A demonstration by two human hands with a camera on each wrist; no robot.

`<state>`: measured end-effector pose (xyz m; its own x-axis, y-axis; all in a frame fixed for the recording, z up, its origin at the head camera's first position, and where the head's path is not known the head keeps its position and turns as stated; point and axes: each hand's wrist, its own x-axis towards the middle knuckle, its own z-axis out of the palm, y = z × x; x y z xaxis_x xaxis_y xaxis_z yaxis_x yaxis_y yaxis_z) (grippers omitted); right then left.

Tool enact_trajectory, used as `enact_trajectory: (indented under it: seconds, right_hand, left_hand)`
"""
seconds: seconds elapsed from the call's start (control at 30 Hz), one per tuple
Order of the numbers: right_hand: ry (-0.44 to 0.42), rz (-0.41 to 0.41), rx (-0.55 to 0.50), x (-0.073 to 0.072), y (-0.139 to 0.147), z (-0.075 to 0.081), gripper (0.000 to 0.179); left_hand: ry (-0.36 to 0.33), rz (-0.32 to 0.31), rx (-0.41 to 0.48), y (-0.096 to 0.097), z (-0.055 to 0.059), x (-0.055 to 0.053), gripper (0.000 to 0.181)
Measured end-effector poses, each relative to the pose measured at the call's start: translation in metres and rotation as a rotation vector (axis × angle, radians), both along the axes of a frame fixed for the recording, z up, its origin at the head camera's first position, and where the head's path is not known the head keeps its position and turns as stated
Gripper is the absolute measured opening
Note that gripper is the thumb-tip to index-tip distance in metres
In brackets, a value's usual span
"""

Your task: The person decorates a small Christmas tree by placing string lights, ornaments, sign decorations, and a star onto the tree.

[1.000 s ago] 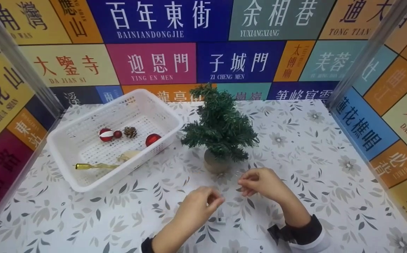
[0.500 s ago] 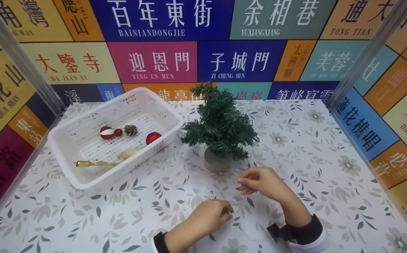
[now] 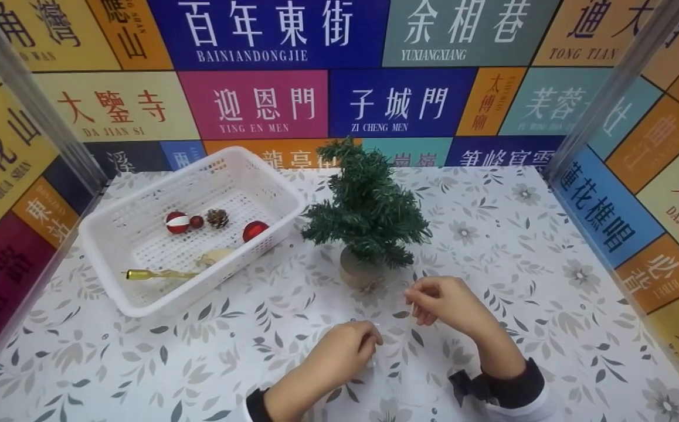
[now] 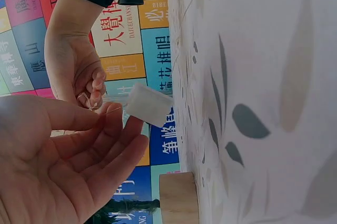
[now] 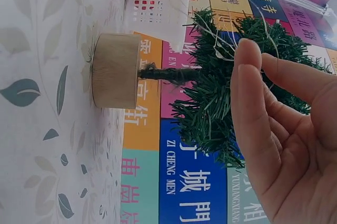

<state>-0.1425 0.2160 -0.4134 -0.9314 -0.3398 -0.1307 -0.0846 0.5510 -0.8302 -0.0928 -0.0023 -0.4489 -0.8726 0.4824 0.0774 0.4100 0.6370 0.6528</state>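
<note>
My left hand (image 3: pixel 339 354) pinches a thin wire between thumb and finger, low in front of the tree. In the left wrist view a small white box (image 4: pixel 150 104), like a battery case, is beside the fingertips with the wire running to it. My right hand (image 3: pixel 454 305) is right of the tree's base. Its thumb and finger pinch fine wire strands of a fairy light string (image 5: pixel 218 54), seen in the right wrist view. A small green artificial Christmas tree (image 3: pixel 374 211) stands upright on a round wooden base (image 5: pixel 116 71), apart from both hands.
Left of the tree stands a white perforated basket (image 3: pixel 105 281). In it lie a striped red-and-white ball (image 3: pixel 177 223), a red ball (image 3: pixel 255 231), a smaller red ball (image 3: pixel 197 222), a pine cone (image 3: pixel 217 218) and a gold stick-like ornament (image 3: pixel 158 274). Lettered panels surround the table (image 3: pixel 515 246).
My left hand first shifted right and toward me, then came slightly back up and left. My right hand has moved a little to the right. Tree and basket stay in place.
</note>
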Motion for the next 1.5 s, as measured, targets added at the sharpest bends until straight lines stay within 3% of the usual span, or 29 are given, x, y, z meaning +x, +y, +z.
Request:
enact_trajectory:
  seconds: [0.27,0.53,0.7,0.77,0.83,0.93,1.0,1.1,1.27,1.5]
  right_hand:
    - [0.058,-0.054,0.082,0.000,0.006,0.005,0.035]
    - [0.131,-0.169,0.206,0.008,0.016,0.026,0.039]
    - [0.244,-0.199,0.239,0.019,0.016,0.036,0.039]
    - [0.335,-0.154,0.214,0.024,0.013,0.036,0.039]
    - [0.453,-0.057,0.170,0.028,0.009,0.034,0.042]
    - [0.607,0.154,0.124,0.034,0.001,0.029,0.049]
    - [0.639,0.299,0.105,0.037,-0.005,0.026,0.050]
    - [0.537,0.440,0.136,0.040,-0.011,0.023,0.047]
    - [0.348,0.472,0.233,0.039,-0.017,0.020,0.043]
    - [0.329,0.479,0.217,0.031,-0.016,0.012,0.035]
  left_hand:
    - [-0.050,0.018,0.031,-0.007,0.006,-0.005,0.017]
    - [-0.086,0.019,0.025,-0.016,0.008,-0.010,0.018]
    - [-0.112,0.015,0.023,-0.018,0.009,-0.012,0.017]
    - [-0.115,0.017,0.025,-0.019,0.009,-0.013,0.017]
    - [-0.115,0.016,0.024,-0.019,0.009,-0.013,0.017]
    - [-0.103,0.009,0.019,-0.019,0.009,-0.014,0.016]
    - [-0.098,0.004,0.016,-0.019,0.009,-0.014,0.016]
    - [-0.093,0.000,0.015,-0.020,0.009,-0.014,0.017]
    - [-0.098,0.005,0.029,-0.021,0.011,-0.015,0.017]
    - [-0.078,0.018,0.039,-0.024,0.010,-0.016,0.018]
